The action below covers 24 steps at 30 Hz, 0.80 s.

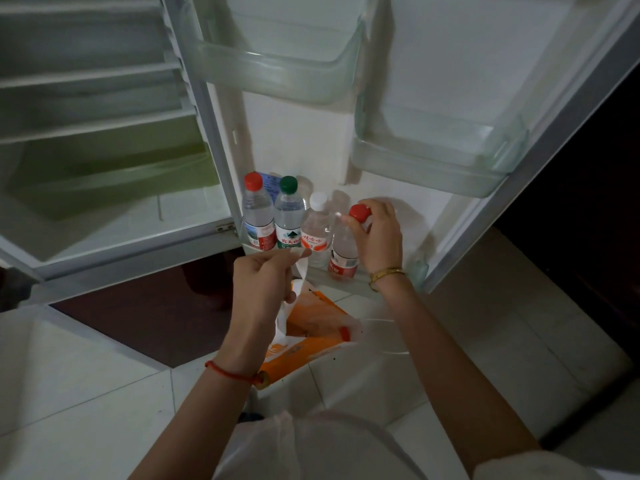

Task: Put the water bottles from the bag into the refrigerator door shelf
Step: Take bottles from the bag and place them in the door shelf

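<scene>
Red-capped bottle [346,244] sits upright in the bottom door shelf [420,268], fourth in the row, right hand [379,233] wrapped around its neck and cap. Left hand [263,282] pinches the handle of the orange and white bag [311,327], holding it up; another red cap [344,333] shows inside. Full bottles: heavyish, thin plastic walls that flex, smooth and likely slick. Best grip is at the neck under the cap, or around the label.
</scene>
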### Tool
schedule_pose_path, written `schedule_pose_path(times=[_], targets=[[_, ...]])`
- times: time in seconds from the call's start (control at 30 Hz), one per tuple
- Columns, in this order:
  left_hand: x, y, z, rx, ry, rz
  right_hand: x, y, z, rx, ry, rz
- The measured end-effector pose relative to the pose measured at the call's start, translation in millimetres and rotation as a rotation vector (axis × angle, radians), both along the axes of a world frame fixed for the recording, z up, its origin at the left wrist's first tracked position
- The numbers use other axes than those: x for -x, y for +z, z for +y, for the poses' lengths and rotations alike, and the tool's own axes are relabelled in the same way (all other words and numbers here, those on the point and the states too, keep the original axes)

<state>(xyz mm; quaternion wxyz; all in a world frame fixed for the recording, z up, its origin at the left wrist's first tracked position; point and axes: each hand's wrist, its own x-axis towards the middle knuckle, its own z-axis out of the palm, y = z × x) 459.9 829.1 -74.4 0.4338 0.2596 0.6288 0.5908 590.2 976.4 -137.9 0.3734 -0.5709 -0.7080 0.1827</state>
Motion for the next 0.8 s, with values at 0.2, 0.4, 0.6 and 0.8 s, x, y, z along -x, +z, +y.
schedule_pose_path(times=[0.2,0.4,0.6,0.8], targets=[[-6,2,1,0.011,-0.020,0.003,-21,-17,-39,-0.032,-0.125,0.010],[-6,4,-3,0.031,-0.026,0.014,-44,-99,-81,0.477,0.055,-0.329],[-8,9,-8,0.015,-0.046,-0.030,-35,-129,-89,0.863,0.376,-0.556],[-11,13,-11,0.001,-0.039,-0.023,-25,-69,-103,0.899,0.541,-0.820]])
